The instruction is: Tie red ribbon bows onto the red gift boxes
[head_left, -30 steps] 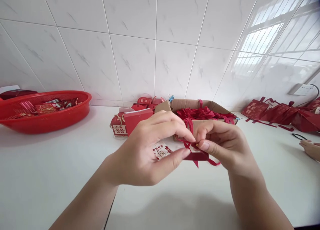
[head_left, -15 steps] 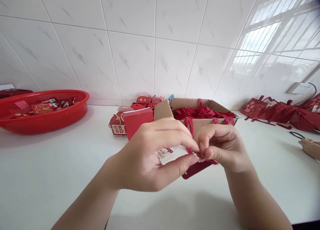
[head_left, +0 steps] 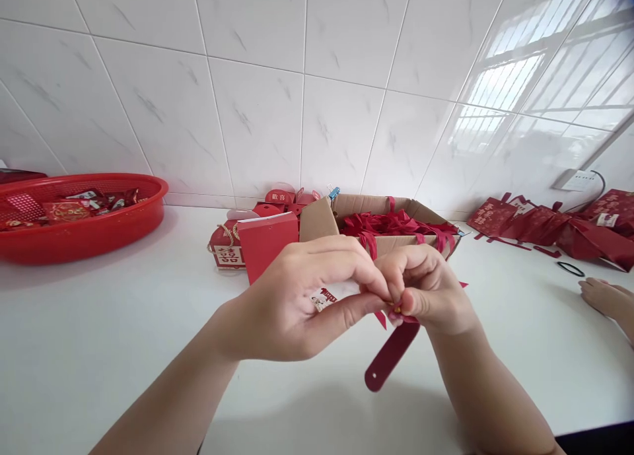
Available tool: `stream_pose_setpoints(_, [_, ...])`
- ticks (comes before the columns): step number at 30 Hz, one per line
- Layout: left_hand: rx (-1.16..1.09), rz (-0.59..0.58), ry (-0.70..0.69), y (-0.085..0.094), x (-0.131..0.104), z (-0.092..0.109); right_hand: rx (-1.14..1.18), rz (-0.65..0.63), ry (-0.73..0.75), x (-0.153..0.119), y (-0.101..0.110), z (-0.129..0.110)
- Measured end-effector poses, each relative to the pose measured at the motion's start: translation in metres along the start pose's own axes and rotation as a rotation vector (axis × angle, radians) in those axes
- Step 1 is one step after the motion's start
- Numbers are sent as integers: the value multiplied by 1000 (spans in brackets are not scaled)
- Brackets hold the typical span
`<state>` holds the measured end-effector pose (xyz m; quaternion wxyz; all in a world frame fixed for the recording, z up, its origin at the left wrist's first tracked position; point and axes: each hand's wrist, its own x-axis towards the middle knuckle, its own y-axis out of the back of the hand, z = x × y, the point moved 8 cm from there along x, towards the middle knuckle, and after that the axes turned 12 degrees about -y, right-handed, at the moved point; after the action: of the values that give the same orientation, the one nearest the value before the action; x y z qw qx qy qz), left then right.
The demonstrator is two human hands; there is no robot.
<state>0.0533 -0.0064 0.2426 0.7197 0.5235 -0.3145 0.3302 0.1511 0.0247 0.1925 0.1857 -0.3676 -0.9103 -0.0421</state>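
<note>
My left hand and my right hand meet fingertip to fingertip over the white counter. Between them they pinch a small white printed tag and a thin red ribbon. A long red card strap with a hole near its end hangs down from my right fingers. Behind the hands stands an open cardboard box full of red ribbons. Left of it sit a red gift box and a smaller red box with a white label.
A red plastic basket with wrapped sweets is at the far left. Folded red paper bags lie at the right by the tiled wall. Another person's hand rests on the counter at the right edge, near a black hair tie.
The red card strap has swung from flat between my hands to hanging down below my right fingers. My hands have drawn closer together and slightly left.
</note>
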Motion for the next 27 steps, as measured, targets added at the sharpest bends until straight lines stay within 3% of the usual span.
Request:
stream_pose_setpoints(5, [-66, 60, 20, -6, 1, -2, 138, -65, -69, 7, -4, 12])
stream_pose_setpoints(7, [-38, 117, 21, -4, 0, -6, 157, -26, -83, 11, 0, 14])
stream_pose_setpoints(9, [78, 178, 28, 1, -1, -11, 99, 144, -82, 13, 14, 14])
stream_pose_setpoints(13, [511, 246, -57, 13, -6, -15, -206, 630, 24, -2, 42, -8])
stream_pose_setpoints(15, [703, 236, -130, 13, -7, -13, -375, 727, 66, -8, 42, -19])
stream_pose_setpoints(22, [949, 264, -291, -2, -7, 3, -666, 763, 140, -15, 25, -30])
stream_pose_setpoints(27, [950, 286, -266, -5, -7, 3, -684, 758, 147, -16, 24, -31])
